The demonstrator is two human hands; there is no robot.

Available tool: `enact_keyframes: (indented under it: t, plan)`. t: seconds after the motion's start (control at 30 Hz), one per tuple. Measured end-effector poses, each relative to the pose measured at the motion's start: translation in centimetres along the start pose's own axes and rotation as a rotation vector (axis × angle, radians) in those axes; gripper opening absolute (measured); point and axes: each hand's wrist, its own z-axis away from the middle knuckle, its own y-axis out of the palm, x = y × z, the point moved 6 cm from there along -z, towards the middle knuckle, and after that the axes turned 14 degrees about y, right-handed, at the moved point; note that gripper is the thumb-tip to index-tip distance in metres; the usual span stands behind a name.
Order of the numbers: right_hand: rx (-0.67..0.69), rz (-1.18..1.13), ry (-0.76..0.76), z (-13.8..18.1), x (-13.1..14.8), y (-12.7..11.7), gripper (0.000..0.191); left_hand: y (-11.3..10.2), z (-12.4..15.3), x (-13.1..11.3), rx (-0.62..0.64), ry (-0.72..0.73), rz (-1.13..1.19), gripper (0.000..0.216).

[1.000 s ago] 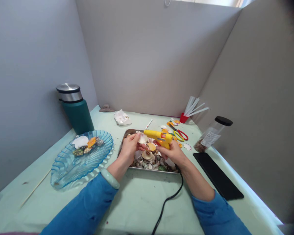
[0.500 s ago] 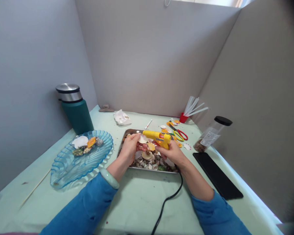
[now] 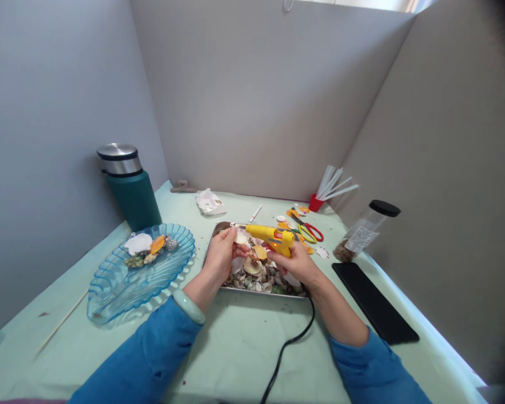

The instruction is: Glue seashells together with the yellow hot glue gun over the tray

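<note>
My left hand [image 3: 220, 257] pinches a small white shell [image 3: 240, 236] above a metal tray [image 3: 214, 242] filled with mixed seashells. My right hand [image 3: 298, 264] grips a yellow glue gun [image 3: 270, 236] by its handle, with the nozzle pointing left at the white shell. The gun's black cord [image 3: 287, 342] trails toward me over the pale green table. Both sleeves are blue, and a pale green bangle [image 3: 188, 306] sits on my left wrist.
A blue shell-shaped glass dish [image 3: 122, 280] holding a few shells lies at the left, behind it a green flask [image 3: 130, 188]. Scissors [image 3: 307, 229], a red cup of sticks [image 3: 317, 201], a lidded jar [image 3: 364, 231] and a black slab [image 3: 374, 303] are at the right. Grey partition walls surround the table.
The glue gun's nozzle has edged left and closer to the white shell. My left hand has turned the shell slightly; both hands stay above the tray.
</note>
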Motion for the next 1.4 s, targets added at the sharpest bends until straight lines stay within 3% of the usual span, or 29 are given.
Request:
enact_keyframes:
  t: [1.4]
  plan:
    - [0.008,0.033,-0.03,-0.08,-0.15,0.1,0.031,-0.39,-0.06,-0.34,-0.049,0.059,-0.037,0.019]
